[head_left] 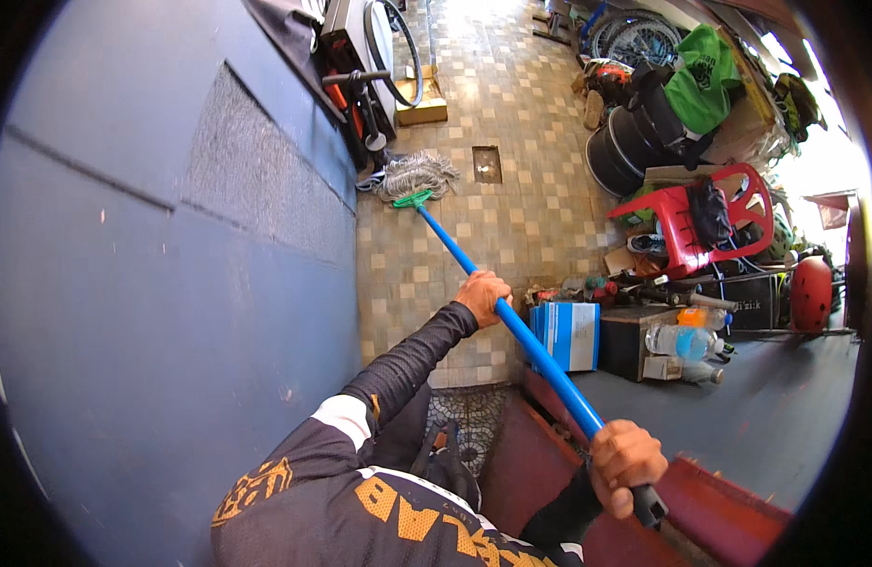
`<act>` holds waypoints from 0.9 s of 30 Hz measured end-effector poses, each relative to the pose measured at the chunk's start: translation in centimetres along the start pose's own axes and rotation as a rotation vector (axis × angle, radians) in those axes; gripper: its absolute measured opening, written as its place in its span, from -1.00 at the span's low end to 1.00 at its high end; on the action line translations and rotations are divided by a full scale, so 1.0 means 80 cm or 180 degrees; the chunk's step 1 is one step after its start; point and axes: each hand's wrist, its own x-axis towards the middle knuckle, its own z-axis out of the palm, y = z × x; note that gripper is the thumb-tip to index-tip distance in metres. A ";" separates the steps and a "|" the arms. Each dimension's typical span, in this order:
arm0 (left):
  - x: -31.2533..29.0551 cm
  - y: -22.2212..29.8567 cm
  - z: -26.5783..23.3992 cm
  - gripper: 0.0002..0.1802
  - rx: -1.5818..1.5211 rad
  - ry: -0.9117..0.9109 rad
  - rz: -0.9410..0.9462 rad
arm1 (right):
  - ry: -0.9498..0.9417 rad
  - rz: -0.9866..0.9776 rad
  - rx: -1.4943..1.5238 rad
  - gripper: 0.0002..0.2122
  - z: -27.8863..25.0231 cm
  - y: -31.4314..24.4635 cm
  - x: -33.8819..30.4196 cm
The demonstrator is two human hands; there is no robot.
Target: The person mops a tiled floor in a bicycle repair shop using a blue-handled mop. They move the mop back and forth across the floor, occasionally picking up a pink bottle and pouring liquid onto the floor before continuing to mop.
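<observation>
A mop with a long blue handle (544, 357) runs from the lower right up to the far left of the floor. My left hand (483, 296) is wrapped round the handle near its middle. Close to the black end grip (648, 506), my right hand (625, 463) closes round the handle's near end. The grey string mop head (419, 177), with its green clamp (413, 198), lies on the tiled floor beside the left wall, next to a floor pump's foot. Both my forearms are in dark sleeves.
A blue-grey wall (171, 236) lines the left side. On the right stand a red plastic chair (686, 222), black wheel rims (630, 146), a blue-and-white box (566, 335) and plastic bottles (686, 342) on a grey tabletop. A square drain (487, 164) sits in the tiled floor (407, 302).
</observation>
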 end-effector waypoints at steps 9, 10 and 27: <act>-0.228 0.261 0.077 -0.74 -0.0383 0.0236 0.0169 | -0.0758 0.0033 -0.0031 -0.63 0.029 -0.261 -0.169; -0.252 0.293 0.080 -0.74 -0.0375 0.0214 0.0174 | -0.0748 0.0061 -0.0024 -0.63 0.031 -0.293 -0.180; -0.342 0.268 0.063 -0.87 -0.0158 -0.0031 0.0137 | -0.0373 -0.0317 0.0209 -0.67 0.075 -0.286 -0.248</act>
